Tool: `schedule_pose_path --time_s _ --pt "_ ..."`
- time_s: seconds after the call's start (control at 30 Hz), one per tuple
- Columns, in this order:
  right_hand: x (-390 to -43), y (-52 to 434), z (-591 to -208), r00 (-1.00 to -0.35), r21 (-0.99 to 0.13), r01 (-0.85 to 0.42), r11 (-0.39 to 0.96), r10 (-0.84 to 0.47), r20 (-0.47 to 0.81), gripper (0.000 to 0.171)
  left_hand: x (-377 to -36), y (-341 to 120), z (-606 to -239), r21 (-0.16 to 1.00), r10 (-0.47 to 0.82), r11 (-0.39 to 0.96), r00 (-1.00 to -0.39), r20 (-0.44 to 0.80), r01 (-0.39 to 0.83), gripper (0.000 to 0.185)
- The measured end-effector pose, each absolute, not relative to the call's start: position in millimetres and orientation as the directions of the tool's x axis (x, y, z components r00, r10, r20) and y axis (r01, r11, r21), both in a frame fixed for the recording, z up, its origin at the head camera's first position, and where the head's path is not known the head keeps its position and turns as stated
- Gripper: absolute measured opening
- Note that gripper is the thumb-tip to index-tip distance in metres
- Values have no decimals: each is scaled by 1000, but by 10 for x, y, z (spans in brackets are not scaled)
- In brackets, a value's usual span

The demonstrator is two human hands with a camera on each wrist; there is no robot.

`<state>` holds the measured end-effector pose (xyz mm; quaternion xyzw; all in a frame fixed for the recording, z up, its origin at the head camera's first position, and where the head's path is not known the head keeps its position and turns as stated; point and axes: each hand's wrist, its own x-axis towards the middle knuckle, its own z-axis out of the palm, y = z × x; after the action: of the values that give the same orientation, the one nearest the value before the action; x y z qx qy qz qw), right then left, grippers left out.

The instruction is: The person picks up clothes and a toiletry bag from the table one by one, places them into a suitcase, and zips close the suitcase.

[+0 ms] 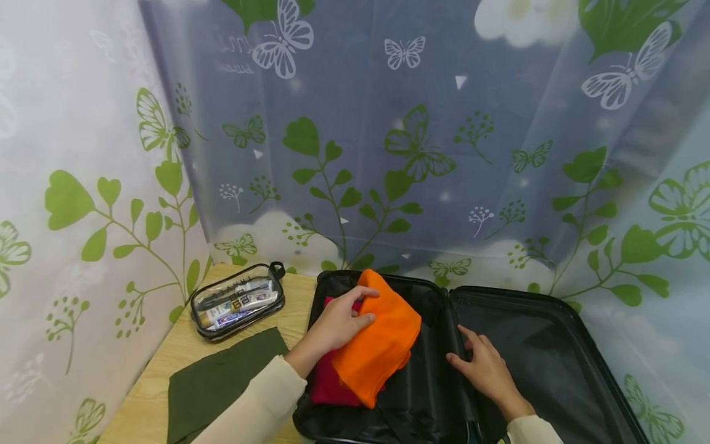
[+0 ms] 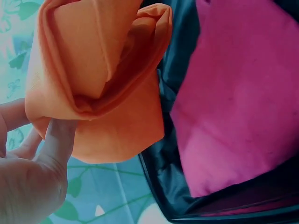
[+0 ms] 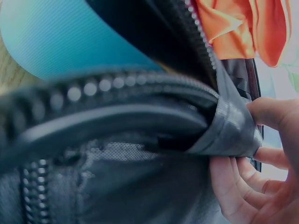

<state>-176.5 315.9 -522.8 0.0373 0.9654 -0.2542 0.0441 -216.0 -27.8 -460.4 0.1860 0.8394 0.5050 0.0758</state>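
My left hand [image 1: 339, 319] pinches a folded orange cloth [image 1: 388, 336] between thumb and fingers. It is over the left half of an open black suitcase [image 1: 424, 388]. Beneath it, a folded red cloth [image 1: 333, 385] lies in that half; in the left wrist view this red cloth [image 2: 243, 93] looks pink and the orange cloth [image 2: 117, 135] hangs apart from it. My right hand [image 1: 487, 367] is at the suitcase's middle seam. In the right wrist view, its thumb and fingers grip the black hinge strip [image 3: 229, 116] from both sides.
A clear zipped pouch [image 1: 238, 302] with black edging holds tubes and other toiletries, at the table's back left. Nearer lies a dark green folded cloth [image 1: 222, 379] on the wooden table [image 1: 141, 394]. The suitcase's other half [image 1: 543, 351] lies open to the right. Printed curtains [image 1: 355, 123] surround the table.
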Motion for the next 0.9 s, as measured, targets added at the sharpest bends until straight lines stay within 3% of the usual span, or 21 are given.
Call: schedule_pose_path --time_s 0.27,0.57,0.73,0.9 --pt "-1755 3159 -5227 -994 -487 84 869 40 -101 78 -2204 -387 -4764 850 349 495 -937 -3 181 43" --pt "-1748 3157 -5258 -994 -487 89 869 44 -104 78 -2249 -470 -4869 885 329 445 -944 -22 134 44" --pt "-1746 3150 -5257 -993 -489 89 868 39 -111 78 -2250 -573 -4927 735 252 645 -966 54 209 44" --pt "-1738 3167 -5247 -994 -491 89 866 43 -105 78 -2259 -701 -4955 567 138 804 -984 115 179 34"
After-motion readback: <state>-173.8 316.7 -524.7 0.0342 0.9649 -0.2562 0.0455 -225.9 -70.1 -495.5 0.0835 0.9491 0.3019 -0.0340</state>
